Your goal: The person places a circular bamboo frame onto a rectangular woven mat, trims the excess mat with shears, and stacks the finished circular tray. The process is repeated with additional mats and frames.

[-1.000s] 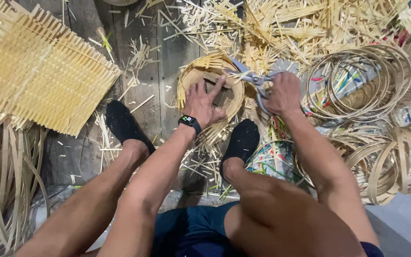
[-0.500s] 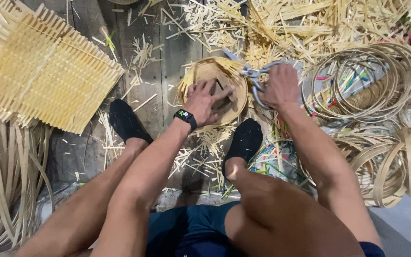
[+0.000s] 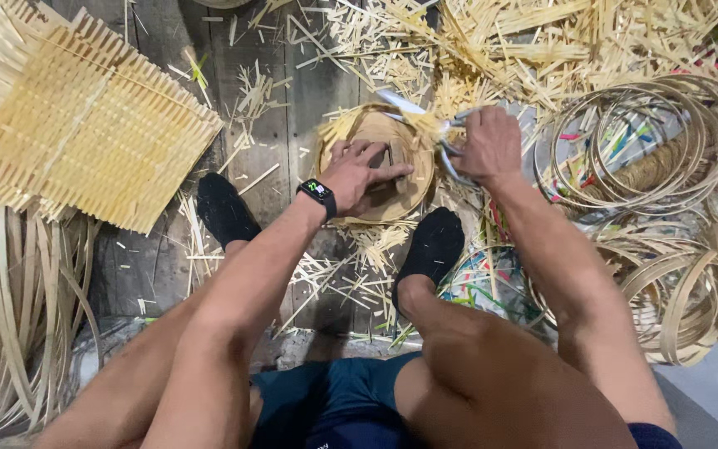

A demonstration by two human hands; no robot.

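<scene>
Round woven basket (image 3: 376, 158) on wooden floor (image 3: 276, 125), between two black-socked feet (image 3: 226, 208). Left hand (image 3: 363, 170) spread flat, palm down, pressed on basket, gripping nothing. Right hand (image 3: 488, 145) closed around scissors (image 3: 438, 125) at basket's right rim, blades across protruding strips. Woven mats (image 3: 85, 133) far left; coiled bamboo hoops (image 3: 658, 141) right; loose offcuts (image 3: 475, 41) beyond.

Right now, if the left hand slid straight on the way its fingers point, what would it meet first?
Probably the scissor blades held in the right hand at the far rim of the small round woven bamboo basket. The left hand lies flat on that basket, fingers pointing right; depth is unclear.
</scene>
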